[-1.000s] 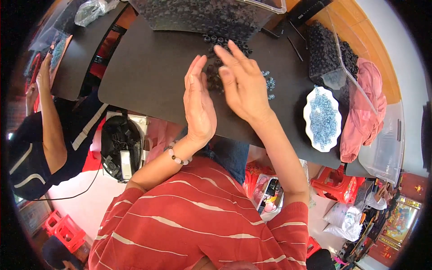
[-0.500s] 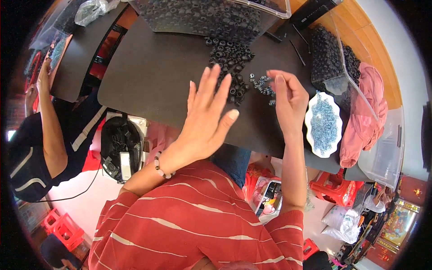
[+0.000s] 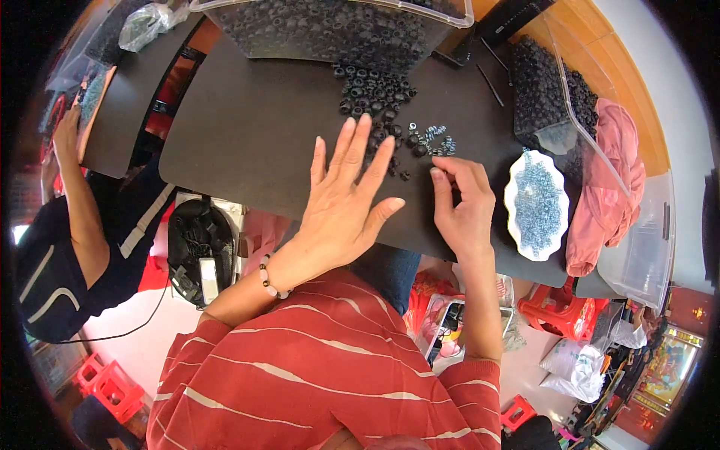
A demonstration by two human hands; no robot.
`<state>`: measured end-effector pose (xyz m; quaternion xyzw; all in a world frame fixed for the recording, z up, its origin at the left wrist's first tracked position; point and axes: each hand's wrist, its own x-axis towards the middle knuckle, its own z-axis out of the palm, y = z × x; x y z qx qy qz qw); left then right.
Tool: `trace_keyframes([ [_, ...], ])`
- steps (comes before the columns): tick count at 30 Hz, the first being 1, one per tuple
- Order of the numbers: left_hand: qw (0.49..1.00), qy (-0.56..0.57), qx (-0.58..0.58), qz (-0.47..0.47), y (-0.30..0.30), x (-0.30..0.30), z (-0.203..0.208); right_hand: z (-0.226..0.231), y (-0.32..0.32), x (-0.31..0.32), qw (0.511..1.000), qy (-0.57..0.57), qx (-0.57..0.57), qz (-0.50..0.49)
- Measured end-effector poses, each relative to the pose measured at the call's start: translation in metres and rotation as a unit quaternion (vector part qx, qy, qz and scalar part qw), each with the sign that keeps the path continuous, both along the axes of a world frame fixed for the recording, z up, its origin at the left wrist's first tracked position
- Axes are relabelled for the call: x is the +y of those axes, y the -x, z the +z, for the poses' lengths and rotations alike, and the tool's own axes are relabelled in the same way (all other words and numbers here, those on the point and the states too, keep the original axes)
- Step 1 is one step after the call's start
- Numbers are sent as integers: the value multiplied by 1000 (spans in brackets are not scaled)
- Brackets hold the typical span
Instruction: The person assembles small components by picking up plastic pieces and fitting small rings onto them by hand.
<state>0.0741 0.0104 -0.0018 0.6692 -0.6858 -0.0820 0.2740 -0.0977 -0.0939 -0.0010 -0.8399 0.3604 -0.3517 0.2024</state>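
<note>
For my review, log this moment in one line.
left hand: spread, by black beads | right hand: curled, near loose blue beads

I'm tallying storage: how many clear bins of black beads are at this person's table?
2: the far bin, at the picture's top, and the right bin, beside the pink cloth. Others may be hidden.

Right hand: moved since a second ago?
Yes. Against the white dish, the right hand has shifted rightward, closer to it, and back toward the person, away from the black bead pile.
</note>
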Motion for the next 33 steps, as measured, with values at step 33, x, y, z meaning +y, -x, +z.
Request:
trace_keyframes([
  [33, 845, -29, 531, -54, 15, 17, 0, 21, 10, 44, 996, 20, -47, 69],
])
